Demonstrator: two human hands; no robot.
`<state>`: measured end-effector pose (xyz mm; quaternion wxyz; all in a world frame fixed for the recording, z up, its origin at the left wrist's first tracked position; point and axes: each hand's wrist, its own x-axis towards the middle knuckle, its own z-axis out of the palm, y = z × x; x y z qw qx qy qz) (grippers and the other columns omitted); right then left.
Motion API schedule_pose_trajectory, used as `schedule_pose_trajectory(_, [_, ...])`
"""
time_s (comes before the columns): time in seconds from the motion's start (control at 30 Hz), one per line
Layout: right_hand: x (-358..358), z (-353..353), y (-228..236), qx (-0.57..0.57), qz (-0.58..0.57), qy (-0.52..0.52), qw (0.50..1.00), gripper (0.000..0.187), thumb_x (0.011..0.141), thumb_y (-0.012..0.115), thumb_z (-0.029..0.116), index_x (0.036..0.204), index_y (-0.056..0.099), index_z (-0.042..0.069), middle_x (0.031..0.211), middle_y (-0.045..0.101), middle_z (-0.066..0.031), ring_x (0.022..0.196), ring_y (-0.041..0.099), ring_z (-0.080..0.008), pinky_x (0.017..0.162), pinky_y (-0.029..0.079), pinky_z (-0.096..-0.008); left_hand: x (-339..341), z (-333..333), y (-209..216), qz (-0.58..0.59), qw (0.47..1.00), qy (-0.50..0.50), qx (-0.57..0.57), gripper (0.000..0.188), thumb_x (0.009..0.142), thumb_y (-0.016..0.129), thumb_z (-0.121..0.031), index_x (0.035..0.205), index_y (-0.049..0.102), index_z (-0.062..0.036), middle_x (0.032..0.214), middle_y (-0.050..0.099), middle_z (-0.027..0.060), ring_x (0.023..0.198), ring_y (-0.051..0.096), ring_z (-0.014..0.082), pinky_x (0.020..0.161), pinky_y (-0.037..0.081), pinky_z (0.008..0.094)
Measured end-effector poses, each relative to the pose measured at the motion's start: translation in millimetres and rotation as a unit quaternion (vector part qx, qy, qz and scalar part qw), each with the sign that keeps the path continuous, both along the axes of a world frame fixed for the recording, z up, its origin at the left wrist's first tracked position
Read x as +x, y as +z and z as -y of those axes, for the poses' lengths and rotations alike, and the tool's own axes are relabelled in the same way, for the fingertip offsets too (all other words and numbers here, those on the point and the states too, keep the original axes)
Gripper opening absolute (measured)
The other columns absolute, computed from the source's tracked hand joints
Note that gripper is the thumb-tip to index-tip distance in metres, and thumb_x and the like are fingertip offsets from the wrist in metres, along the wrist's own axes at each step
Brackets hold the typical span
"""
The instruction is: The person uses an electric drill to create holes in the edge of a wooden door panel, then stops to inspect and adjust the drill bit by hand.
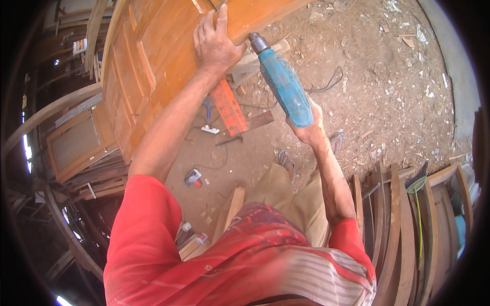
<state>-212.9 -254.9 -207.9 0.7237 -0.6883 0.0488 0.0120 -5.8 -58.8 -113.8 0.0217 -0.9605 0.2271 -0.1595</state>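
A large orange-brown panelled wooden door [168, 46] stands at the upper left. My left hand [217, 46] lies on its face near the edge, fingers stretched out and thumb toward the edge. In my right hand [310, 125] is a blue power drill [286, 84], gripped at its rear end, which points up and away from me. The metal chuck is right beside the door's edge. Whether a bit sits in the chuck or touches the wood cannot be made out. My right hand's fingers are partly hidden behind the drill body.
An orange metal piece [228, 107] and a white power strip [210, 129] lie on the dirt floor, with a black cord [332, 81] nearby. A small power tool [193, 177] sits lower left. Wooden frames [395, 214] lean at right; a framed panel [81, 140] stands at left.
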Motion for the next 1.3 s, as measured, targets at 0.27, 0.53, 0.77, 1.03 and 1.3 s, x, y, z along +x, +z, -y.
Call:
schedule_pose_trajectory(0.27, [-6.6,-11.2,-8.9,0.013,-0.035,0.010,0.999,0.038,0.078,0.073,0.006,0.115,0.066,0.001,0.099,0.071,-0.0127,0.092,0.070,-0.0231,0.086,0.054,-0.0354,-2.0,1.9,2.0,0.007,1.000,-0.009,0.011,0.101,0.069,0.088,-0.035,0.155,0.041,-0.0093,0.141,0.050,0.0235,0.132,0.050,0.0421,0.109,0.040,0.0547])
schedule_pose_trajectory(0.53, [-6.5,-15.0,-7.8,0.030,-0.015,-0.002,0.999,0.033,0.077,0.075,0.006,0.109,0.068,0.002,0.097,0.072,-0.0120,0.088,0.070,-0.0259,0.083,0.055,-0.0358,-1.0,2.7,1.6,0.018,1.000,-0.021,0.003,0.100,0.069,0.088,-0.038,0.153,0.042,-0.0086,0.139,0.051,0.0236,0.130,0.051,0.0419,0.108,0.041,0.0547])
schedule_pose_trajectory(0.77, [-5.3,-11.9,-6.0,0.032,-0.018,0.002,0.999,0.031,0.078,0.074,0.005,0.108,0.068,0.002,0.097,0.072,-0.0122,0.087,0.071,-0.0257,0.082,0.055,-0.0355,-1.9,4.3,2.6,0.011,1.000,-0.017,0.004,0.103,0.069,0.089,-0.038,0.155,0.040,-0.0102,0.139,0.051,0.0246,0.131,0.051,0.0421,0.109,0.040,0.0555])
schedule_pose_trajectory(1.03, [-3.8,-9.7,-10.4,-0.054,0.022,0.014,0.998,0.030,0.078,0.074,0.006,0.107,0.070,0.002,0.098,0.072,-0.0148,0.089,0.071,-0.0315,0.083,0.055,-0.0380,-2.0,3.7,2.3,0.007,1.000,-0.011,0.010,0.104,0.069,0.089,-0.038,0.155,0.040,-0.0091,0.140,0.050,0.0251,0.131,0.050,0.0423,0.109,0.040,0.0556])
schedule_pose_trajectory(1.3, [-3.3,-8.0,-8.3,-0.030,0.014,0.011,0.999,0.028,0.078,0.073,0.005,0.105,0.070,0.002,0.097,0.071,-0.0152,0.088,0.070,-0.0338,0.082,0.055,-0.0391,-0.9,4.1,3.0,0.011,1.000,-0.020,0.007,0.101,0.070,0.089,-0.039,0.154,0.042,-0.0083,0.139,0.050,0.0235,0.129,0.051,0.0413,0.107,0.042,0.0538])
